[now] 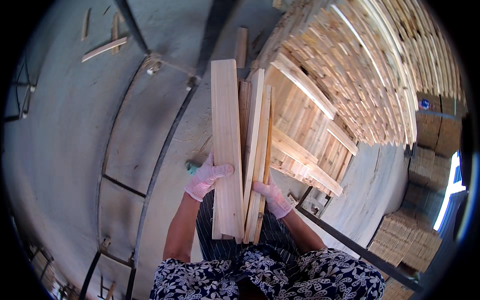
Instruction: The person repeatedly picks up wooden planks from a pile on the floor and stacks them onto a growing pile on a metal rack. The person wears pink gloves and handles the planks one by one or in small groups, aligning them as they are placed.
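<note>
Between my two gloved hands stands a bundle of pale wooden boards (226, 130), held lengthwise in front of my body. My left hand (207, 176) is closed on the outer left side, its thumb lying across the face of the widest board. On the other side my right hand (274, 196) grips the narrower boards (256, 145), thumb on their edges. The boards fan slightly apart at their far ends, and a darker brown board shows in the gap. Most of the fingers of both hands are hidden behind the wood.
Right of the bundle, wooden boards (292, 120) lie in a low stack, with a tall pile of boards (345, 75) beyond. A dark metal frame (165, 150) stands on the grey floor to the left. Loose wood pieces (104, 49) lie far left. Bundled stacks (402, 240) stand at right.
</note>
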The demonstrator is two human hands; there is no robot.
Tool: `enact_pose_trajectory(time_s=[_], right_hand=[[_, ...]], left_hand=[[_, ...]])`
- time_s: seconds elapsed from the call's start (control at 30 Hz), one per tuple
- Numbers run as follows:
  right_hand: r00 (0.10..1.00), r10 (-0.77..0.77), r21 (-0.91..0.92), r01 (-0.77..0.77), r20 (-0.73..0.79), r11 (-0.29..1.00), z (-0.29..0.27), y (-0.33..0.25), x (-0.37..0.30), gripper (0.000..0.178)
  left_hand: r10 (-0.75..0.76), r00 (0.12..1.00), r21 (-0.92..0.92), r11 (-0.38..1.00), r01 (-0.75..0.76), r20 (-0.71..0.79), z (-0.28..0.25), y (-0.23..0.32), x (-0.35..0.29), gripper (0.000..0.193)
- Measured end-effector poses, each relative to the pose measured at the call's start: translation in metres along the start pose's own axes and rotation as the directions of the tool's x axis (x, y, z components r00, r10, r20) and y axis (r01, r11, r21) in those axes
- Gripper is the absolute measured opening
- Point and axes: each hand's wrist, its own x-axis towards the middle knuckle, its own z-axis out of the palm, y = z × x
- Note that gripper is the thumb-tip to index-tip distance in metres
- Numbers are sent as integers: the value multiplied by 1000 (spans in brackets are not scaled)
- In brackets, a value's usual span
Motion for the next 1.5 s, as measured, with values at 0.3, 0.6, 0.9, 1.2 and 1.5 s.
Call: enact_pose_trajectory(time_s=[0.3, 0.6, 0.9, 1.2, 1.5], right_hand=[[944, -169, 24, 183, -283, 983, -177, -42, -37, 75], [655, -283, -533, -216, -700, 818, -435, -63, -19, 114], [619, -199, -550, -449, -760, 704, -513, -63, 42, 108], [755, -450, -640, 52, -478, 767, -399, -87, 27, 104], [897, -123, -555, -151, -424, 818, -295, -123, 144, 111]], left_hand=[[72, 997, 204, 976, -72, 8, 136, -44, 129, 101], [358, 928, 922, 385, -44, -105, 217, -97, 314, 107], [419, 869, 960, 198, 196, -264, 250, -151, 336, 117], [244, 896, 822, 536, 195, -371, 195, -117, 333, 112], [377, 761, 849, 210, 485, -528, 300, -91, 292, 97]])
